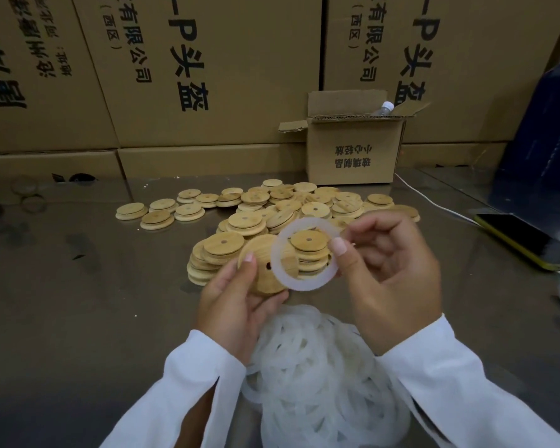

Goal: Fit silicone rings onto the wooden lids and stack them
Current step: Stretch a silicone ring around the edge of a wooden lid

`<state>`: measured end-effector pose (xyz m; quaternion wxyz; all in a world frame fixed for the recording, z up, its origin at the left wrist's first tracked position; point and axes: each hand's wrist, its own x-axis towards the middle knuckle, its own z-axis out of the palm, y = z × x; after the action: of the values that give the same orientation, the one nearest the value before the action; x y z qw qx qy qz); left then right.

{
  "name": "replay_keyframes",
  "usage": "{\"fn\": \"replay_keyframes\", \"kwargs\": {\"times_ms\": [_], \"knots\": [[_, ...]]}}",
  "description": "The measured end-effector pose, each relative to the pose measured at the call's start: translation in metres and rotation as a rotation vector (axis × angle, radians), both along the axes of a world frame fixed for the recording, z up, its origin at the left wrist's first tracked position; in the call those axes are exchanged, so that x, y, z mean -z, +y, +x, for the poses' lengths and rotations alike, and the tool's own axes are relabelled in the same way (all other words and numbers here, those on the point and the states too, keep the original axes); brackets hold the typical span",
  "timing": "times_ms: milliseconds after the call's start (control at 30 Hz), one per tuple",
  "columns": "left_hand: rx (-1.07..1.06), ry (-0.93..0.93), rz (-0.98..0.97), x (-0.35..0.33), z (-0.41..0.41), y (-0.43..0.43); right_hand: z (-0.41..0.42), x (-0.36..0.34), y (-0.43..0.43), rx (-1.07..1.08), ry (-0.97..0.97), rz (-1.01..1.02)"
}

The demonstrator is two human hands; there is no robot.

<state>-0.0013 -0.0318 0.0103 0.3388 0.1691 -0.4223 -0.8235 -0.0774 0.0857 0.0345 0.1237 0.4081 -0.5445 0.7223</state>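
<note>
Brown cardboard boxes (207, 76) stand behind a shiny table (78, 302). On it lies a pile of wooden lids (272, 205) and, nearer, a heap of white rings (320, 376). The left hand (233, 302) curls its fingers round one lid (259, 263) (held up, tilted). The right hand (392, 270) pinches one ring (299, 283) just beside that lid.

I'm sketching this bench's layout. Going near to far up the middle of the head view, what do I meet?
Heap of silicone rings → left hand holding a wooden lid and right hand pinching one ring → pile of wooden lids → small open cardboard box → wall of large cartons
</note>
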Motion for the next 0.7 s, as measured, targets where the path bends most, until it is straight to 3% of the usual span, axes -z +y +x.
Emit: {"fn": "replay_keyframes", "kwargs": {"times_ms": [200, 400, 700], "knots": [[0.227, 0.032, 0.013, -0.002, 0.001, 0.005, 0.004, 0.009, -0.005, 0.004, -0.026, 0.183], [0.225, -0.002, -0.204, 0.002, 0.002, 0.011, 0.002, 0.009, -0.006, 0.118, -0.042, 0.176], [0.256, 0.034, -0.179, 0.001, 0.003, 0.009, -0.001, 0.01, -0.006, 0.116, -0.201, 0.25]]}}
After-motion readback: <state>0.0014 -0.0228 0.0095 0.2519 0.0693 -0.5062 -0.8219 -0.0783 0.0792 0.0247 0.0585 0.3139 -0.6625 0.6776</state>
